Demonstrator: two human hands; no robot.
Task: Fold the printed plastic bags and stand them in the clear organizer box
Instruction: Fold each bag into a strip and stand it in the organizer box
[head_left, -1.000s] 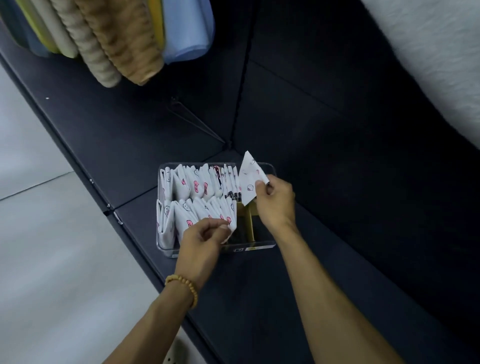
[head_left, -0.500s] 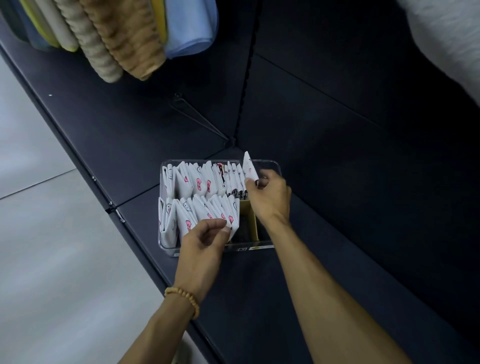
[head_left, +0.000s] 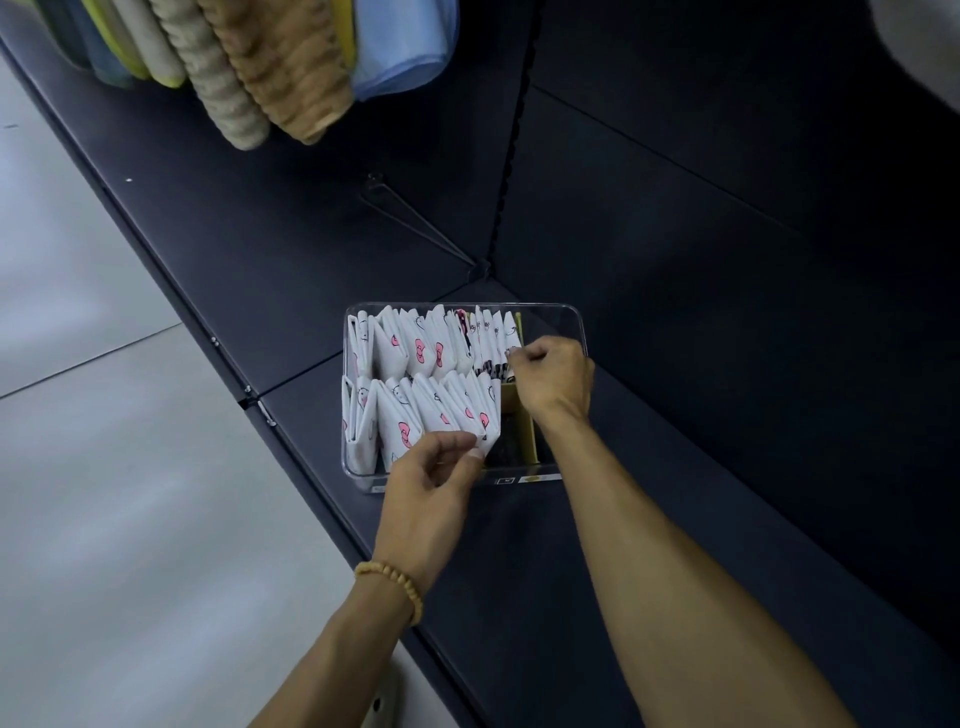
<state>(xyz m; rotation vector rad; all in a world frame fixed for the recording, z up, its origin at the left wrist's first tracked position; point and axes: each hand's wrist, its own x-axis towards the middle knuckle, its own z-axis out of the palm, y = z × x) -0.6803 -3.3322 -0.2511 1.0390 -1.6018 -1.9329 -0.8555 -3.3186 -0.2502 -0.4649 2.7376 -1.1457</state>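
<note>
A clear organizer box (head_left: 574, 325) sits on a dark shelf (head_left: 649, 519). Two rows of folded white bags with pink bow prints stand upright in it: a far row (head_left: 415, 348) and a near row (head_left: 415, 410). My right hand (head_left: 553, 371) pinches the rightmost folded bag (head_left: 511, 332) of the far row, which stands down in the box. My left hand (head_left: 431, 478) pinches the right end of the near row at its front edge. The box's right part shows a yellow divider (head_left: 524, 415) and dark bottom.
Rolled towels and cloths (head_left: 249, 67) hang over the shelf's far left. The dark back panel (head_left: 727, 208) rises behind the box. A pale tiled floor (head_left: 104, 467) lies left of the shelf edge. A wire bracket (head_left: 415, 223) stands behind the box.
My right hand has lowered the folded bag from above the box into the far row's right end. My left hand has stayed on the near row.
</note>
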